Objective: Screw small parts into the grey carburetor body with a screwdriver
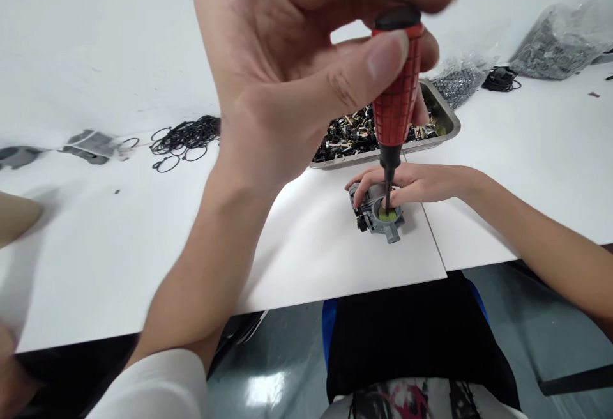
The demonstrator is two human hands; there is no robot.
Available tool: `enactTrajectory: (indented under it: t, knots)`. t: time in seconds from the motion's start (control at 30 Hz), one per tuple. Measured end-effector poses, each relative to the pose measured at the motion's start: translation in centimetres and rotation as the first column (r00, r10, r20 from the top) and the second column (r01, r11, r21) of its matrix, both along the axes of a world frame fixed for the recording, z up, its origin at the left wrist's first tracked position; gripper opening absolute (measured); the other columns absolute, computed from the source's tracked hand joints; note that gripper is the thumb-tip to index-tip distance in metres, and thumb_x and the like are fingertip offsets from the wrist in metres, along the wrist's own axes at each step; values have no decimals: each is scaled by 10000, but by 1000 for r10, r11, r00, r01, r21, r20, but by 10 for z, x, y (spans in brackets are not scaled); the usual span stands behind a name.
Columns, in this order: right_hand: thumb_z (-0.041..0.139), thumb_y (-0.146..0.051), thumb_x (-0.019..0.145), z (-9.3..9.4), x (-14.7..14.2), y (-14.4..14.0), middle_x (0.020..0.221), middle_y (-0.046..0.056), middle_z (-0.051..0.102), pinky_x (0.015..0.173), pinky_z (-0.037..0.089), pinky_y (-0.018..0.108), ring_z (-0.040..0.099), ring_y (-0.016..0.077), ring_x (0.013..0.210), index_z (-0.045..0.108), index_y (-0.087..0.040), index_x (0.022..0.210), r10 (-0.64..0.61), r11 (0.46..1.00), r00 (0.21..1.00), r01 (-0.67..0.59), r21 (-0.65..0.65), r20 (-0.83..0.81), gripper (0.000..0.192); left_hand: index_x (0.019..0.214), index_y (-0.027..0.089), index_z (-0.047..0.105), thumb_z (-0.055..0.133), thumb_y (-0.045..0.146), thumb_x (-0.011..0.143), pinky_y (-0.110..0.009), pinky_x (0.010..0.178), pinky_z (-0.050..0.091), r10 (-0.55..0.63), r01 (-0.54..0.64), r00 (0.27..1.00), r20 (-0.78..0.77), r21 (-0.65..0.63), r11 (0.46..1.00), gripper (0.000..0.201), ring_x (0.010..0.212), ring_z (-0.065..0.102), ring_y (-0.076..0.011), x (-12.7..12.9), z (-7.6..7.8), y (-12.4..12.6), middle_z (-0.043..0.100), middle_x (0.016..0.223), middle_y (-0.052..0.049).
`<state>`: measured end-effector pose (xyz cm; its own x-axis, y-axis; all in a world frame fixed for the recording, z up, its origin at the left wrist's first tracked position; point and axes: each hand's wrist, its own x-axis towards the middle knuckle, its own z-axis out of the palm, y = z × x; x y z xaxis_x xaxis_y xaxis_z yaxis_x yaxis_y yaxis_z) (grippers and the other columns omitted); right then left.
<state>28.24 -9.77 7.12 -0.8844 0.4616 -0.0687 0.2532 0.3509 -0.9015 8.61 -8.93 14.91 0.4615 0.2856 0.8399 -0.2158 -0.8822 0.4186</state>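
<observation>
Close to the camera, my left hand (287, 68) grips a screwdriver (395, 106) with a red handle and black cap. The screwdriver points down, and its tip reaches the yellow-green plate (387, 215) inside the bore of a grey metal throttle body (378, 211). That throttle body rests on the white table. My right hand (402, 184) comes in from the right and holds the throttle body from behind, fingers over its top and left side, thumb near the bore. Part of those fingers is hidden by the screwdriver.
Behind stands a metal tray (453, 122) of small mixed parts. Black rubber rings (184, 141) lie in a pile at left, near grey parts (90, 145). Plastic bags of parts (558, 42) and a black bundle (500, 79) sit at right. Another person's arm (16, 218) shows at the left edge.
</observation>
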Motion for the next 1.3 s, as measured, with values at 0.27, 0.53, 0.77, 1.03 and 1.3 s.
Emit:
enactTrajectory:
  t: [0.27, 0.53, 0.77, 1.03, 1.3]
  knots:
    - [565, -106, 890, 0, 0, 0, 1450, 84, 605, 1075, 511, 316, 542, 222, 1378, 684, -206, 1204, 10, 1000, 1000, -10, -18, 1, 350, 1178, 203, 694, 328, 781, 990, -472, 697, 637, 28, -17, 994, -103, 101, 995, 709, 948, 757, -327, -6, 1, 9, 716, 1110, -74]
    - [583, -123, 903, -1, 0, 0, 1418, 81, 623, 1078, 511, 327, 542, 225, 1377, 682, -215, 1209, 5, 1000, 1000, -5, -9, 0, 335, 1244, 245, 757, 213, 865, 899, -543, 693, 589, 168, -133, 976, -142, 225, 965, 894, 1264, 612, -540, -8, 4, -4, 712, 1120, -60]
    - [563, -106, 903, -1, 0, 0, 1444, 93, 607, 1067, 517, 326, 572, 221, 1336, 678, -200, 1221, 0, 1000, 1000, 0, -15, 4, 352, 1377, 251, 665, 368, 702, 1032, -544, 810, 615, 31, 6, 985, -170, 214, 977, 641, 1139, 709, -394, -14, 1, 10, 679, 1293, -39]
    - [567, -121, 919, 1, 0, -1, 1421, 87, 622, 1080, 513, 309, 579, 208, 1340, 675, -203, 1207, 4, 1000, 1000, -4, -28, 5, 318, 1222, 275, 751, 444, 784, 927, -417, 611, 516, 159, -128, 984, -84, 293, 948, 663, 888, 721, -291, 1, 12, -10, 630, 1013, -48]
    - [559, -93, 903, 0, 1, 0, 1446, 96, 606, 1127, 483, 351, 547, 226, 1382, 672, -194, 1213, 11, 1000, 1000, -11, -15, -11, 345, 1283, 189, 594, 304, 680, 1010, -496, 788, 651, 69, -39, 979, -191, 154, 987, 633, 1079, 759, -354, -11, 4, -3, 678, 1274, 13]
